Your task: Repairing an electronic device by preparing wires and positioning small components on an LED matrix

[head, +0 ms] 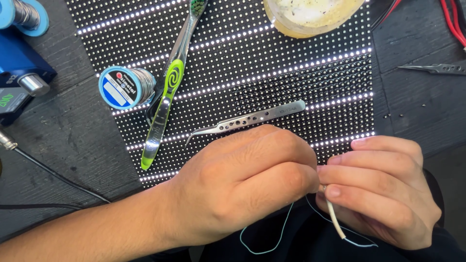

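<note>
My left hand (242, 184) and my right hand (383, 189) meet at the bottom of the view, fingertips together. Both pinch a thin white wire (335, 218); a fine pale blue wire (272, 242) loops below them. The hands hover over the near edge of a black LED matrix panel (291, 68) with lit white rows. Curved metal tweezers (247, 119) lie on the panel just beyond my left hand. A green and clear toothbrush (167, 92) lies to the left of them, next to a spool of solder (126, 87) with blue flanges.
A shallow yellowish dish (310, 14) sits at the panel's far edge. A second pair of tweezers (437, 69) lies on the dark wooden table at right, near red wires (451, 22). A blue device (19, 73), another solder spool (24, 14) and a black cable (53, 172) are at left.
</note>
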